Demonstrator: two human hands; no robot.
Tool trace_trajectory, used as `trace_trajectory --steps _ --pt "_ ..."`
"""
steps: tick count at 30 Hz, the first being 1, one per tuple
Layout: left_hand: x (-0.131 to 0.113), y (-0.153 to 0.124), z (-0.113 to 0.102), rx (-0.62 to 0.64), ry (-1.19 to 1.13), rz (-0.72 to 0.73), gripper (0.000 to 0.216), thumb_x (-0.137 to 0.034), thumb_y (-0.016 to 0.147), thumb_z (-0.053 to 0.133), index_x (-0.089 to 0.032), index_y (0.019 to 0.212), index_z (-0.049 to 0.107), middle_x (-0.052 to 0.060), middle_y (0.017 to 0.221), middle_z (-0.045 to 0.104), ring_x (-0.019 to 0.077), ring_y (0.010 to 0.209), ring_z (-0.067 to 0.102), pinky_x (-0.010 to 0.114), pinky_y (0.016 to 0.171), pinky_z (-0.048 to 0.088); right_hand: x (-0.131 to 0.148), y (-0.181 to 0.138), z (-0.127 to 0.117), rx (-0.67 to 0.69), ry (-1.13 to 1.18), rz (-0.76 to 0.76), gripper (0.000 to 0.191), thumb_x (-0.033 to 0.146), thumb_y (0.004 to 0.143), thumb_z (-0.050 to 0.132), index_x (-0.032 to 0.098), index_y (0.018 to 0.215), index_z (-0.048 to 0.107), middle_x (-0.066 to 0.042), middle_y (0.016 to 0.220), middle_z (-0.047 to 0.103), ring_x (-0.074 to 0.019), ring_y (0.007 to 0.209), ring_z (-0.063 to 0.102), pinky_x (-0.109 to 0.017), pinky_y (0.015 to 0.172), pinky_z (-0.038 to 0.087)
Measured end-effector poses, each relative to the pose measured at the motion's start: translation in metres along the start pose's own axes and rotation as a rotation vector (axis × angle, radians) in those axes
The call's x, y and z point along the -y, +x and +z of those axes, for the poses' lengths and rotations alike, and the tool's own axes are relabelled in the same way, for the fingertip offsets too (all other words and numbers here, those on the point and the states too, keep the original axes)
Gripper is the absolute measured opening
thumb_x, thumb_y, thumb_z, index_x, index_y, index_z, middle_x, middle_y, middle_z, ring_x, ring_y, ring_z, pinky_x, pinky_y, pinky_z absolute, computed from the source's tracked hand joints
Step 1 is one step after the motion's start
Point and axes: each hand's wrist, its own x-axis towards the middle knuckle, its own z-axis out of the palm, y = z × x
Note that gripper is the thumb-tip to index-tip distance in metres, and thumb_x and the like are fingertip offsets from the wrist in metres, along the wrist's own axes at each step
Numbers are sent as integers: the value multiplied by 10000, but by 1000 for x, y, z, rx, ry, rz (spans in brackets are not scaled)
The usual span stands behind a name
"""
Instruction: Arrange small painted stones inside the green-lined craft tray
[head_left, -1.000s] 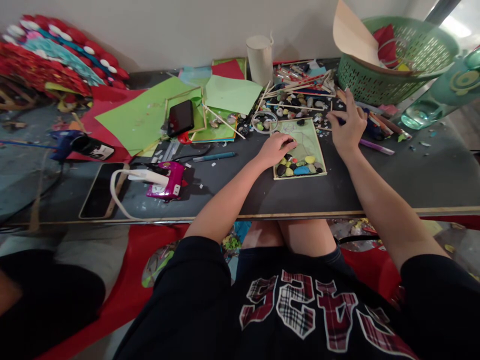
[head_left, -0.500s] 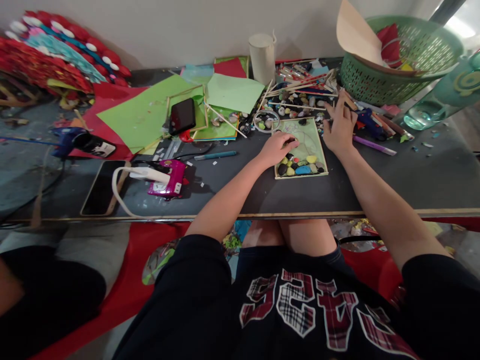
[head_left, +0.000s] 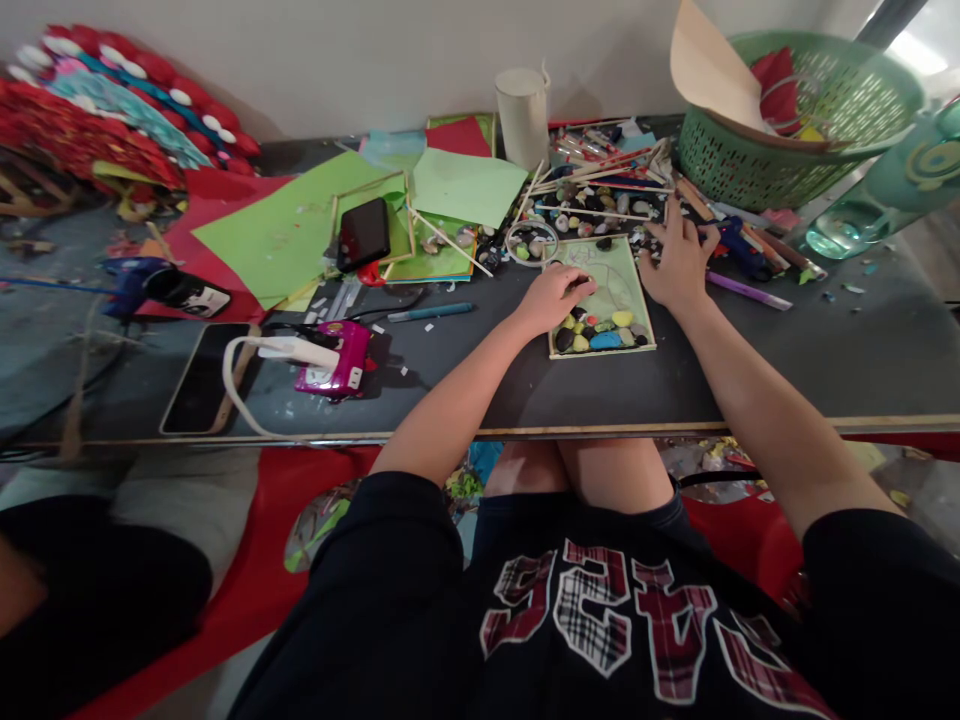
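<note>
A small green framed board (head_left: 622, 283) lies on the dark table (head_left: 750, 370) in front of me, with several painted pebbles (head_left: 598, 332) glued along its near edge. My left hand (head_left: 553, 296) rests on the board's left side, fingers curled over the pebbles; I cannot see anything held in it. My right hand (head_left: 677, 260) lies flat at the board's upper right corner, fingers spread among loose pebbles and sticks (head_left: 592, 200). A blue glue gun (head_left: 739, 243) lies just right of that hand.
A green basket (head_left: 795, 130) stands at the back right beside a teal bottle (head_left: 877, 190). Green and red paper sheets (head_left: 300, 225), a black phone (head_left: 363, 233), a pink device (head_left: 334, 360) with a white cable, a second phone (head_left: 201, 380) and a paper roll (head_left: 523, 115) cover the left and middle.
My right hand has come left from the glue gun and pens to the pebbles at the board's upper right corner and flattened there. My left hand has stayed on the board.
</note>
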Motion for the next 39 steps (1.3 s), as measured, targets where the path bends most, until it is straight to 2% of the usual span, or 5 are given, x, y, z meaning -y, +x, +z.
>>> trace_trajectory --steps 4,8,13,31,39 --pt "4 -1 0 -32 -43 11 400 -473 1081 469 -177 1215 704 120 1116 752 239 1085 692 355 956 546 0 -3 -6 -102 66 -41 614 527 1002 437 246 1549 440 -161 1512 603 -413 1473 443 -728 1191 270" --pt "6 -4 -2 -109 -102 40 566 -607 1066 395 -180 1314 671 149 1223 732 245 1137 693 352 969 555 7 -10 -5 -185 219 -186 475 654 988 469 302 1212 696 -79 1530 591 -386 1465 445 -681 1213 321" --pt "6 -6 -4 -183 -119 89 701 -740 1013 318 -224 1355 647 143 1317 709 241 1192 679 353 977 560 16 -13 12 -103 400 -305 506 732 957 494 297 962 752 -45 1485 632 -373 1411 500 -674 1206 345" --pt "5 -4 -3 -199 -72 93 752 -783 978 286 -227 1327 654 137 1233 726 250 1154 682 374 990 556 28 -19 6 -50 490 -315 353 592 940 618 281 882 773 -40 1357 695 -336 1333 557 -631 1196 364" --pt "4 -4 -4 -175 -47 59 678 -751 992 334 -254 1314 663 128 1249 728 260 1174 677 398 1033 543 34 -21 3 -17 453 -275 407 563 997 494 298 883 781 -32 1330 708 -325 1323 566 -614 1181 369"
